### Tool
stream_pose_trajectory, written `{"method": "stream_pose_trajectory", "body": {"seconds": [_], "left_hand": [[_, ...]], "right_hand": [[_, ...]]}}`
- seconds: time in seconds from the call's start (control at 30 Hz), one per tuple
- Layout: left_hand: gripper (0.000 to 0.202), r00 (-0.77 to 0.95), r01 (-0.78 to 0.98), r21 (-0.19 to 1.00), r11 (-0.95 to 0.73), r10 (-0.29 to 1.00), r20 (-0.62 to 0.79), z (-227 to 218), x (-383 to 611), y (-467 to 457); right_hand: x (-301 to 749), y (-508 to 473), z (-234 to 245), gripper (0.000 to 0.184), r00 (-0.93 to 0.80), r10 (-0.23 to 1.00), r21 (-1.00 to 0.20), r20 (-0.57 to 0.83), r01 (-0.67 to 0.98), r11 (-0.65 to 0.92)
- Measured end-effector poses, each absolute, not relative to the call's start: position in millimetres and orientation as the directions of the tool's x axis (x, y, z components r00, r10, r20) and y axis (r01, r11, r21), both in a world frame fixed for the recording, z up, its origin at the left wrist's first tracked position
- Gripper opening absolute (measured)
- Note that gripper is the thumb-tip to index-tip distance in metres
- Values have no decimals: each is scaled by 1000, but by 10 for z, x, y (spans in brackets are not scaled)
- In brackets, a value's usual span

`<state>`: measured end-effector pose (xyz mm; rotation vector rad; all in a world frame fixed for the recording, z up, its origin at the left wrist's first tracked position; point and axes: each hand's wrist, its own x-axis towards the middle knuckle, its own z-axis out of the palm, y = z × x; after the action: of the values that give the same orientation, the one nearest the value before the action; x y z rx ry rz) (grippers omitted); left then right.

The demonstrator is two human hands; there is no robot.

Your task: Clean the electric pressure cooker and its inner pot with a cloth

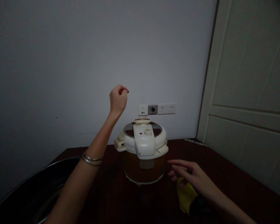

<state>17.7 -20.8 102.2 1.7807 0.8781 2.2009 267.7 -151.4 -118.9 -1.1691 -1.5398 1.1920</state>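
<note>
Dark basin (35, 191), 8 o'clock of cooker (144, 146): bumpable if left forearm (78, 183) drops | 11: left hand (118, 99), loosely clenched, nothing visible inside | centre: cooker on table (185, 152) | 4: right hand (196, 175), fingers relaxed apart, grasping nothing; low sweep might drag yellow cloth (186, 199)

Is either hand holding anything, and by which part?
No hold is visible: the left hand is raised, fingers curled; the right hand is beside the cooker, above a yellow item, contact unclear.
</note>
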Motion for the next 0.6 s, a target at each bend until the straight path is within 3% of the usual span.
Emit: {"method": "stream_pose_trajectory", "body": {"seconds": [0.1, 0.23, 0.43, 0.6], "left_hand": [[15, -125, 361, 622, -695, 624, 771, 1073, 132, 259], [21, -97, 530, 744, -407, 843, 530, 900, -33, 819], [18, -50, 597, 771, -220, 950, 310, 429, -199, 1343], [4, 60, 662, 738, -129, 991, 119, 119, -151, 1581]], "right_hand": [[2734, -1397, -1144, 59, -166, 986, -989, 9, 141, 33], [2718, -1372, -1159, 54, -180, 981, -996, -70, 67, -59], [2002, -1607, -1458, 62, -461, 851, -930, -253, -124, -345], [1403, -1566, -1494, 67, -597, 787, -876, -155, -286, -389]]}}
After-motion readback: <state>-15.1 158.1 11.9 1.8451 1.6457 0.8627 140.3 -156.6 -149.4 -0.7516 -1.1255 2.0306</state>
